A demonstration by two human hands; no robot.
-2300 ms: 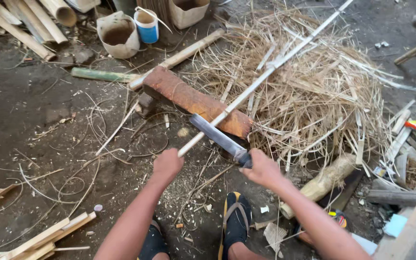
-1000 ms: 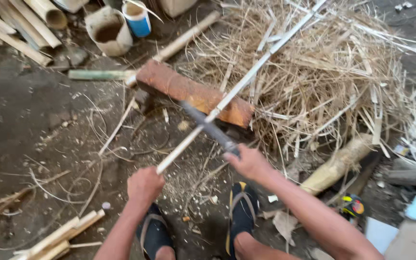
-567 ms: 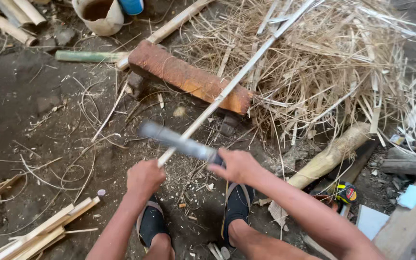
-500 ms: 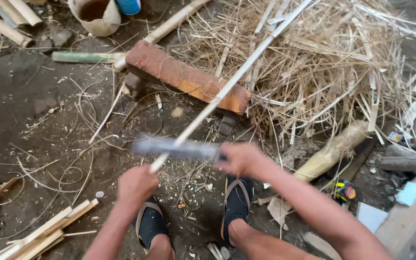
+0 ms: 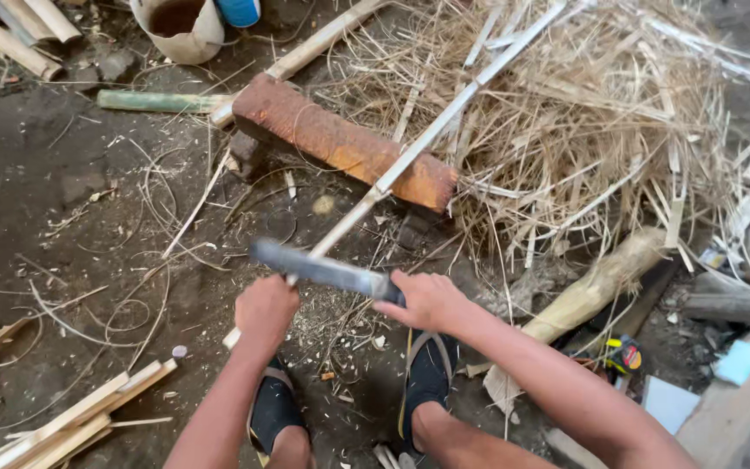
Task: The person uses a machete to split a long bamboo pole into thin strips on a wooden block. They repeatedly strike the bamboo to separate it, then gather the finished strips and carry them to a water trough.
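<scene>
- Gripping tightly, the left hand [image 5: 266,310] is closed around a bamboo strip [image 5: 431,135] running toward 1 o'clock.
- A flat blade [image 5: 314,268] is clasped by the right hand [image 5: 427,300], laid across the strip.

Centre: a block [image 5: 345,143] lies on the ground, a long strip [image 5: 431,135] laid across it.
Right: a straw heap [image 5: 583,113] is piled behind the block.
Top left: a pot [image 5: 180,26].
Bottom left: stacked slats [image 5: 71,421].
</scene>
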